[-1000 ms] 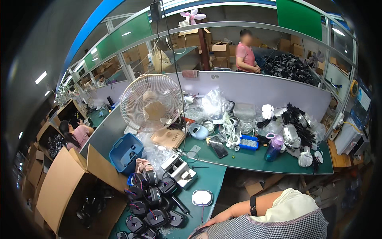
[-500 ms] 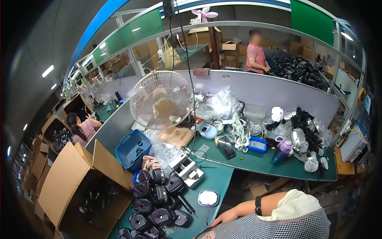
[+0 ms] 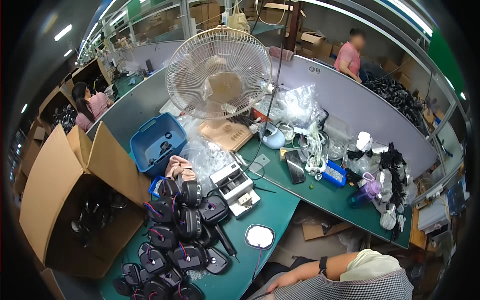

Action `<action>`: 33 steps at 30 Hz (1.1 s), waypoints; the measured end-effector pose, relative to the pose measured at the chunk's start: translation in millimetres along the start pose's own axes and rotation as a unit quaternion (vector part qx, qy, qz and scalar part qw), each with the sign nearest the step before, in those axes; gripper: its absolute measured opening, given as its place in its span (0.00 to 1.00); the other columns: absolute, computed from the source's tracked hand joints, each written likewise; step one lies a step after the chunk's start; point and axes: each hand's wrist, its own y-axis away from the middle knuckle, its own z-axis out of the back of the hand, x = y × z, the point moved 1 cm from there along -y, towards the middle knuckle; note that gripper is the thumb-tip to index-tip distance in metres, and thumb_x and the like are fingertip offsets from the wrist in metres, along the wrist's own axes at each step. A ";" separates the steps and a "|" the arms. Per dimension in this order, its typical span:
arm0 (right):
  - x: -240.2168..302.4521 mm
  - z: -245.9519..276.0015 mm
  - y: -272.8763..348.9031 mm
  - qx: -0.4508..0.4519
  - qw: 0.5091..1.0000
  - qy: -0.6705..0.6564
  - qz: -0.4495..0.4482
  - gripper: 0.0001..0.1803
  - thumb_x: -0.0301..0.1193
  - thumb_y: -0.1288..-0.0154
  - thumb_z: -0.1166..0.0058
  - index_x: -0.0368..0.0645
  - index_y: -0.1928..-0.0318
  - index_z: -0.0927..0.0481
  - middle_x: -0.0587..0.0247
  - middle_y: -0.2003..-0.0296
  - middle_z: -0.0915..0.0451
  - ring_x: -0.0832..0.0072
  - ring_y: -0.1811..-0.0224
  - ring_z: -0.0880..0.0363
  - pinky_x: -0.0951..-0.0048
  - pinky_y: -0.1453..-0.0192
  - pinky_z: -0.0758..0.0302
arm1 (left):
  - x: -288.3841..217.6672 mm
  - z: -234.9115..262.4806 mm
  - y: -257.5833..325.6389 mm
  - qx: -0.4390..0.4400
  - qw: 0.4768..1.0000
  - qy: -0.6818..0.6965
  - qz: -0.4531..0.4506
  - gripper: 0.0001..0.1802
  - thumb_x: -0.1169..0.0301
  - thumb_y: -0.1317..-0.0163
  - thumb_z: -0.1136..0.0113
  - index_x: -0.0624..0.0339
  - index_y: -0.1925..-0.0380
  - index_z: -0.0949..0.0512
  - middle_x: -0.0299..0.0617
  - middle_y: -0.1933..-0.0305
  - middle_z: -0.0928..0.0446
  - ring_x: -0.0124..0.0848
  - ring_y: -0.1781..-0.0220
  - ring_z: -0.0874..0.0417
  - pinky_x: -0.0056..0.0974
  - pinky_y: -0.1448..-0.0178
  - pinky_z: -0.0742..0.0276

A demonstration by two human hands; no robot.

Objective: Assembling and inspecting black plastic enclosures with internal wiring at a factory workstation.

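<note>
My right hand (image 3: 279,283) is low at the bottom edge, over my lap against the checked apron (image 3: 350,286). Its fingers are mostly hidden, so I cannot make out whether they grip anything. My left hand is out of view. Nearest my right hand, a white rounded-square part with a dark rim (image 3: 259,236) lies on the green table (image 3: 272,212), a thin wire trailing from it. Left of that, a black pen-shaped electric screwdriver (image 3: 226,241) rests beside a pile of black rounded housings (image 3: 189,256) with red and blue wires. Behind stands a pale boxy machine (image 3: 234,187).
An open cardboard box (image 3: 47,187) stands left, near a blue basket (image 3: 145,131). A fan (image 3: 218,72) rises behind. On the right-hand table are a phone (image 3: 295,166), a blue tray of small parts (image 3: 334,173), a purple bottle (image 3: 367,189) and black-and-white parts. Two people are beyond the partitions.
The view has tilted down and shifted, so the tables appear higher and larger. My right arm stays low by my lap. The parts on the table look unmoved.
</note>
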 end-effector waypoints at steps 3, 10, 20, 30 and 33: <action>108.5 -9.6 42.1 0.036 0.984 0.144 0.098 0.23 0.39 0.27 0.48 0.40 0.38 0.26 0.59 0.43 0.21 0.73 0.42 0.26 0.73 0.37 0.31 | -7.3 -15.1 29.0 -0.014 1.000 0.006 -0.015 0.39 0.56 0.32 0.42 0.60 0.28 0.43 0.51 0.29 0.36 0.39 0.28 0.34 0.40 0.29 0.38; 214.1 39.4 121.0 -0.247 0.904 0.277 0.210 0.29 0.50 0.33 0.44 0.47 0.37 0.25 0.56 0.45 0.20 0.65 0.43 0.22 0.66 0.37 0.28 | -70.6 11.8 56.2 -0.415 0.789 -0.430 -0.140 0.32 0.62 0.39 0.34 0.63 0.38 0.30 0.53 0.48 0.19 0.38 0.50 0.16 0.39 0.46 0.22; 191.6 54.1 97.9 -0.491 0.767 0.240 0.335 0.39 0.49 0.43 0.34 0.53 0.33 0.31 0.45 0.30 0.47 0.53 0.36 0.31 0.60 0.33 0.31 | -90.8 -0.2 58.1 -0.654 0.404 -0.484 -0.418 0.44 0.63 0.47 0.30 0.67 0.33 0.40 0.71 0.28 0.50 0.67 0.29 0.44 0.59 0.27 0.46; 242.9 31.0 118.4 -0.541 0.637 0.347 0.426 0.43 0.50 0.46 0.32 0.52 0.32 0.32 0.40 0.29 0.51 0.48 0.31 0.38 0.57 0.29 0.37 | -118.5 -19.4 98.5 -0.649 0.320 -0.556 -0.410 0.47 0.57 0.48 0.30 0.61 0.31 0.41 0.71 0.27 0.50 0.67 0.26 0.49 0.67 0.27 0.54; 246.1 26.7 133.2 -0.547 0.633 0.336 0.434 0.42 0.48 0.47 0.31 0.52 0.33 0.31 0.39 0.30 0.48 0.50 0.30 0.40 0.58 0.30 0.36 | -127.8 -26.2 108.2 -0.655 0.302 -0.550 -0.421 0.47 0.58 0.47 0.31 0.62 0.31 0.43 0.71 0.27 0.51 0.69 0.27 0.49 0.66 0.27 0.52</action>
